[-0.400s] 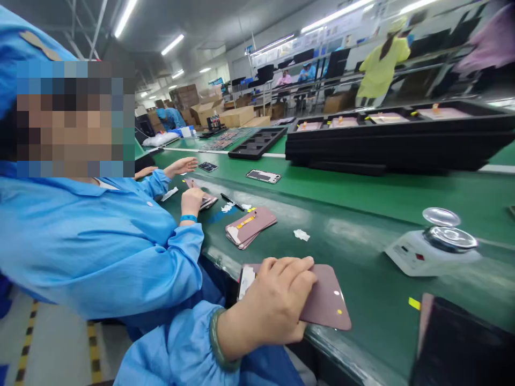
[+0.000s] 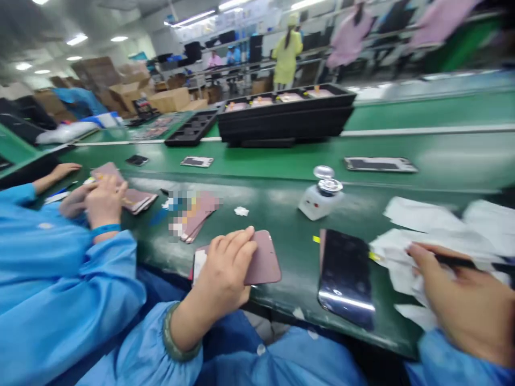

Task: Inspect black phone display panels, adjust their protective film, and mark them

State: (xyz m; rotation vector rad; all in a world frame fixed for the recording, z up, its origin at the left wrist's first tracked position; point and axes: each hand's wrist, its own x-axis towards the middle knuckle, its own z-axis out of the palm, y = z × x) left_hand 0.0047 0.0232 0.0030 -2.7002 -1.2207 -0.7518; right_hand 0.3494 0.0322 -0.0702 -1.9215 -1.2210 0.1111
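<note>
My left hand (image 2: 225,265) is closed around a flat, pinkish phone screen panel (image 2: 266,257) at the bench edge. A white patch shows at the panel's left end, and my fingers cover its middle. At the far right, my right hand (image 2: 466,305) pinches a slim black pen-like tool (image 2: 456,261) over crumpled white wipes (image 2: 422,214). The tool's exact kind is unclear. Between my hands lie glossy black phone screens (image 2: 346,273), with a pink edge and yellow tabs showing. A white dispenser bottle (image 2: 317,202) with a raised metal lid stands behind them.
On the left, a co-worker's hands (image 2: 105,201) handle pink panels. A small pile of panels (image 2: 201,214) and a wipe scrap (image 2: 241,211) lie on the bench. Farther back are phone frames (image 2: 380,164), stacked black trays (image 2: 281,123) and a single tray (image 2: 191,128).
The view has swung right, bringing my right hand, the black tool and the wipes into sight. My left hand still holds the pink panel. The co-worker's hands have come together over the panels.
</note>
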